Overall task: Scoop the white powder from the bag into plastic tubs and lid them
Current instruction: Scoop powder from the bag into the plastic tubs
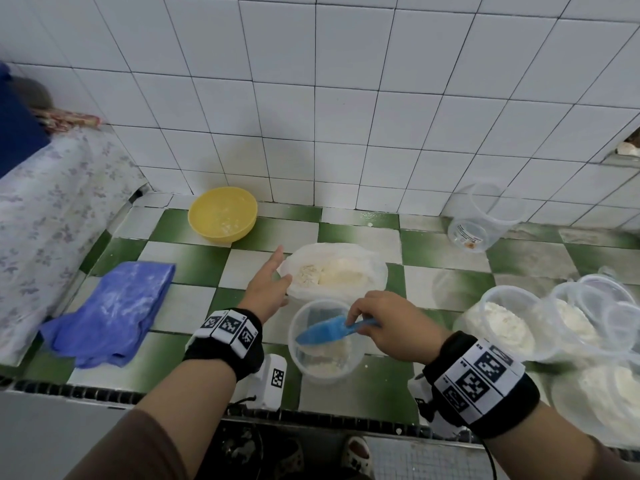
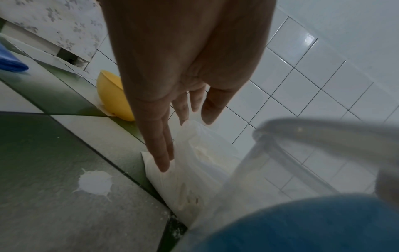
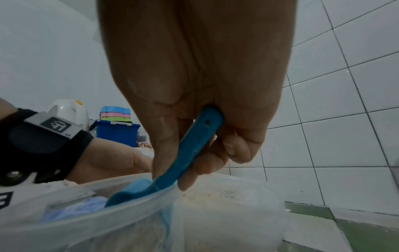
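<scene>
White wall tiles back our green-and-white checked surface [image 1: 194, 258]. We keep the clear tub [image 1: 325, 341] close against the open powder bag [image 1: 337, 268], so each scoop travels little. Our right hand [image 1: 391, 327] pinches the blue scoop [image 1: 323, 332] by its handle, bowl tipped over the tub, which has only a little powder at its bottom. Our left hand [image 1: 268, 289] reaches with fingers [image 2: 159, 146] straight at the bag's left edge, probably to steady it. Filled tubs [image 1: 505, 323] sit right, unlidded.

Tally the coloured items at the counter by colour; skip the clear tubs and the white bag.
Yellow: 1, the bowl
Blue: 2, the scoop and the cloth
Total: 3
</scene>
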